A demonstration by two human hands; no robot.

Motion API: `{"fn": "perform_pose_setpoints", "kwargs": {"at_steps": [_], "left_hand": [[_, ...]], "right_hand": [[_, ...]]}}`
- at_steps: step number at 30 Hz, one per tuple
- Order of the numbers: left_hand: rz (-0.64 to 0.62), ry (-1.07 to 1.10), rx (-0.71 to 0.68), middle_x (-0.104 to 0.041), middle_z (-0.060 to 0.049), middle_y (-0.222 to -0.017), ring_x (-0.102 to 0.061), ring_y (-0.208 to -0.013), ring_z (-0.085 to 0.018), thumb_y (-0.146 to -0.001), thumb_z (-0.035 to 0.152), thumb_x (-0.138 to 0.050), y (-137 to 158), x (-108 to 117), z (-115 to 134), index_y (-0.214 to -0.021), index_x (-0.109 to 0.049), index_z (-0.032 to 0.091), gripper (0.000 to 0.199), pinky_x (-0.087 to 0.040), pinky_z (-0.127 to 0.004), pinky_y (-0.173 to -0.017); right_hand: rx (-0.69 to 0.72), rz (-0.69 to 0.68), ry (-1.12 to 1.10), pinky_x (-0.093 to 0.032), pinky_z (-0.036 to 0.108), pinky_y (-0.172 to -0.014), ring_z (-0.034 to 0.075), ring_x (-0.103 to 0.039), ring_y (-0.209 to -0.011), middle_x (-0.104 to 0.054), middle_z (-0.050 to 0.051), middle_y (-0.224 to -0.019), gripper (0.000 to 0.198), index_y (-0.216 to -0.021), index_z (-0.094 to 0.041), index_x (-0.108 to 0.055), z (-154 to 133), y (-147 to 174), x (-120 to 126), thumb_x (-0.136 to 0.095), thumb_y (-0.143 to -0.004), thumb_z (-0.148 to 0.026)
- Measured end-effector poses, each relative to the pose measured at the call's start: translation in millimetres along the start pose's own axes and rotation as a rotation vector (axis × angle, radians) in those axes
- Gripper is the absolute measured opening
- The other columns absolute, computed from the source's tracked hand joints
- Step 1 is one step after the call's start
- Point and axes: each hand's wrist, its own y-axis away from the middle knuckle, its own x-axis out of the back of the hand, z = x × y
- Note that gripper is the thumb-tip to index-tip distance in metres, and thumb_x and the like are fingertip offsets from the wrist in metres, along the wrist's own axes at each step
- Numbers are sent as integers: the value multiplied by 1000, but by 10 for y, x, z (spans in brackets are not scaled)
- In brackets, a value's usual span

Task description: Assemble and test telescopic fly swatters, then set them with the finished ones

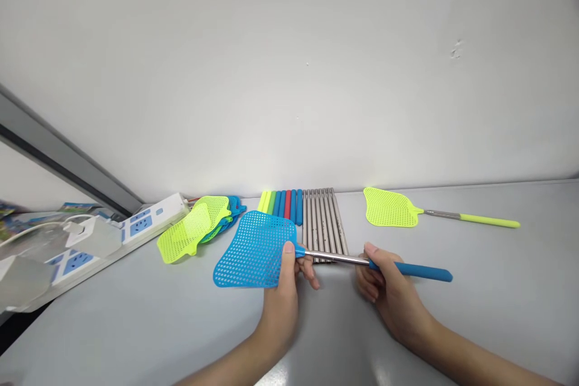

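Note:
A blue fly swatter point(260, 250) with a metal shaft and a blue grip is held level above the table. My left hand point(289, 277) pinches it where the mesh head meets the shaft, thumb on top. Around the front end of the blue grip, my right hand point(384, 283) is closed. Behind the shaft lies a row of metal rods point(323, 217), partly covered by the swatter and my left hand. Beside them are several coloured grips point(283, 202) in yellow, green, blue and red.
Loose swatter heads point(192, 229), yellow-green and blue, are piled at the left. A complete yellow-green fly swatter point(393, 208) lies at the right by the wall. Power strips point(140, 226) with a plugged-in white adapter run along the table's left side.

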Motion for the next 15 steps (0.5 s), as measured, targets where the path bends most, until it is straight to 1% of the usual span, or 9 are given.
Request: {"fn": "perform_pose_setpoints", "kwargs": {"at_steps": [3,6,11,15], "left_hand": [[-26,86,14,-46,5,-49,-45,-43,-9,-83,38,-39,-24,8,-8,-65,-51,16,31,-39,-23,-52],[-7,139,36,-44,5,-48,-44,-42,-9,-83,39,-39,-40,10,-3,-68,-51,16,30,-38,-22,-50],[-9,161,83,-44,5,-47,-44,-42,-9,-83,42,-35,-47,8,-1,-68,-51,15,35,-37,-23,-51],[5,156,89,-44,5,-46,-44,-42,-9,-83,43,-36,-54,6,-4,-67,-51,15,35,-37,-23,-51]], "right_hand": [[4,-45,-38,-19,25,-40,8,-25,-37,-27,-6,-39,41,-45,-20,-28,22,-10,26,-47,-78,-36],[-10,-74,-20,-21,25,-41,8,-26,-38,-28,-6,-40,41,-46,-19,-29,35,-12,35,-44,-80,-34],[-40,-93,30,-23,24,-41,8,-29,-38,-29,-5,-41,40,-45,-19,-31,15,-24,22,-43,-80,-36],[-39,-142,95,-27,23,-42,8,-34,-40,-32,-5,-44,37,-50,-18,-38,-13,-58,27,-40,-81,-37]]}}
